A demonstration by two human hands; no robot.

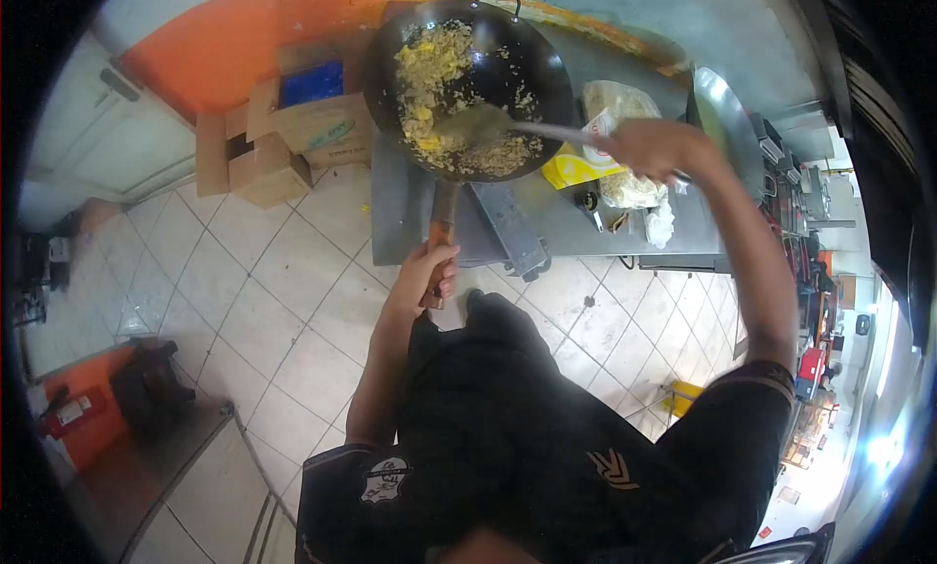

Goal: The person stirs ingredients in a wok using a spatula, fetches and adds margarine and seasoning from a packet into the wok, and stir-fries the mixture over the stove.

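A dark wok (542, 71) with a loop handle at its far rim is over the steel counter. Inside lies fried rice (439, 61) with yellow bits, heaped mostly on the left. My left hand (427, 273) is wrapped round the wok's wooden handle (444, 213). In my right hand (656, 149) is the long handle of a cooking spatula (478, 123), whose blurred head touches the rice. Just beyond that hand, partly hidden by it, are a yellow and white packet (571, 169) and a clear plastic bag (620, 100) of pale food.
Cardboard boxes (327, 130) stand on the tiled floor left of the steel counter (586, 234). A small dark container (589, 203) and crumpled white plastic (660, 224) lie near its front edge. Another metal pan (722, 115) stands to the right.
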